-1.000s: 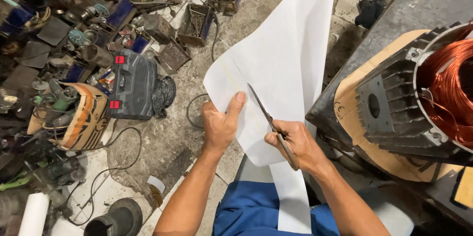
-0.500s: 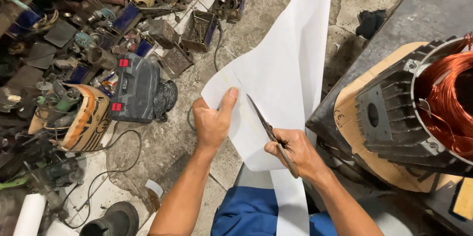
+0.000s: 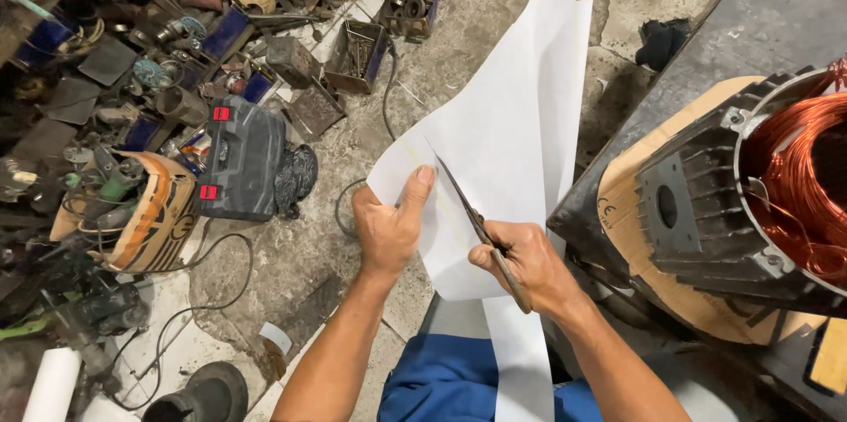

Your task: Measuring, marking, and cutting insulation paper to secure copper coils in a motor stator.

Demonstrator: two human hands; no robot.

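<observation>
Left hand (image 3: 388, 228) pinches the near-left edge of a big white paper sheet (image 3: 507, 122), thumb up on top, fingers curled under. Right hand (image 3: 520, 265) is closed round the handles of a pair of scissors (image 3: 476, 224); blades lie on the sheet approx. mid-way, tips pointing up-left toward the left thumb. Sheet is held up in the air over the concrete floor (image 3: 476, 25), not on the worktop; far end fans out w/ a second layer showing at the right edge, and a narrow strip hangs down past the right wrist over blue trousers (image 3: 441, 387).

Right side: dark worktop (image 3: 750, 25) w/ an electric motor stator (image 3: 750, 201), copper windings (image 3: 798, 175) exposed, sitting on a round wooden disc (image 3: 626, 228). Left side, on the floor: dark plastic tool case (image 3: 243, 157) w/ red latches, an orange-striped bag (image 3: 150, 210) stuffed w/ tools, misc. metal parts and cables.
</observation>
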